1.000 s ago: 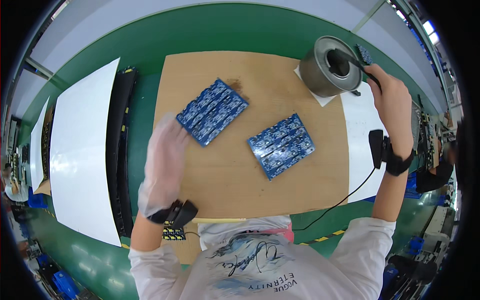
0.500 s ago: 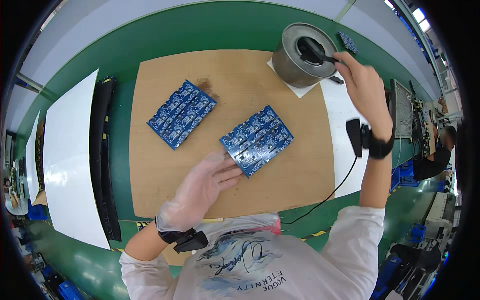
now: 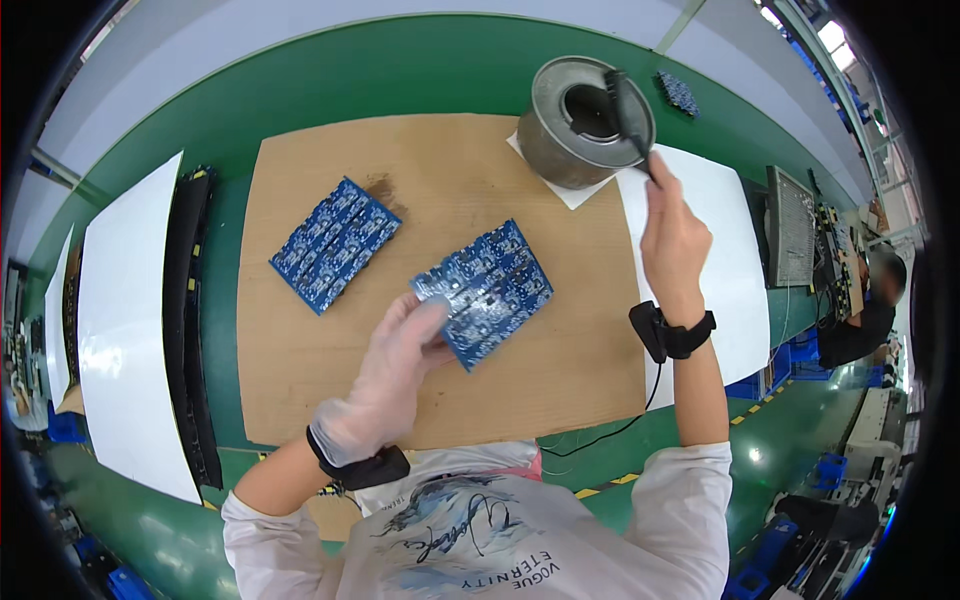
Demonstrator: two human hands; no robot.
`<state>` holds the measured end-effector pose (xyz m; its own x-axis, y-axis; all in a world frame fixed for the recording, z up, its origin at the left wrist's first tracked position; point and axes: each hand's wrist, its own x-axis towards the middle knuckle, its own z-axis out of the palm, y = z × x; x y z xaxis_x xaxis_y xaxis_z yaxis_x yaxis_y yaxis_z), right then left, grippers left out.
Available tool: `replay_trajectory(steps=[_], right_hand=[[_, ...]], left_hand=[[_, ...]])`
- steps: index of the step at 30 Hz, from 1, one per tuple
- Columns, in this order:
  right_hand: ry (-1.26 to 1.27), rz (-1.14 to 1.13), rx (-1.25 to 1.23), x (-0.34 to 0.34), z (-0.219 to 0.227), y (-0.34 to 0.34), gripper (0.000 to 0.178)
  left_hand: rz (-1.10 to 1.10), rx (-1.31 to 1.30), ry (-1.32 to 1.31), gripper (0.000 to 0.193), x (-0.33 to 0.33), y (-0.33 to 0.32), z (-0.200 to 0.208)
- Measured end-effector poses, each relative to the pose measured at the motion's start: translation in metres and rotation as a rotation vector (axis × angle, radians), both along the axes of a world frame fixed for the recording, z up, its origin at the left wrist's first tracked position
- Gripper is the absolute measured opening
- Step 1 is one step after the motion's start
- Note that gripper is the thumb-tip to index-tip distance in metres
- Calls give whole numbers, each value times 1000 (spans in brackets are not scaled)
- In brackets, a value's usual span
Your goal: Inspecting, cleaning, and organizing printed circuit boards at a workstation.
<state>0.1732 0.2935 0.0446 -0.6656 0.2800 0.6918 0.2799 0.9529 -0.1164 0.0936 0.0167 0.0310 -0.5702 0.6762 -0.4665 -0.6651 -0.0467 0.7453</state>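
My left hand [image 3: 393, 360], in a thin clear glove, pinches the left corner of a blue circuit board panel [image 3: 487, 290], thumb above and fingers beneath. The panel lies slanted over the cardboard, its near end at my fingers. In my bare right hand [image 3: 676, 240] is the handle of a black brush [image 3: 624, 112], its head over the rim of a round metal pot [image 3: 562, 160]. The pot has a dark round opening in its top. Left of the held panel, a second blue circuit board panel [image 3: 335, 245] rests on the cardboard sheet [image 3: 450, 165].
White paper [image 3: 740, 230] lies under and right of the pot. A small blue board piece [image 3: 678, 94] sits behind it on the green bench. White panels [image 3: 135, 330] stand at the left, a grey mesh frame [image 3: 791, 228] at the right. Farther right sits another person [image 3: 880, 300].
My right hand has drawn nearer to me, and the brush has come out of the pot's opening to its right rim. My left thumb has moved onto the panel's corner.
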Motion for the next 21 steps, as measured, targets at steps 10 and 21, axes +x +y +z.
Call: replay_trajectory(steps=[10, 21], right_hand=[[-117, 251, -207, 21, 0, -66, 43], [-554, 328, -113, 17, -11, -92, 56]], left_hand=[[116, 192, -191, 40, -26, -33, -18], [87, 250, -213, 40, -29, -36, -29]])
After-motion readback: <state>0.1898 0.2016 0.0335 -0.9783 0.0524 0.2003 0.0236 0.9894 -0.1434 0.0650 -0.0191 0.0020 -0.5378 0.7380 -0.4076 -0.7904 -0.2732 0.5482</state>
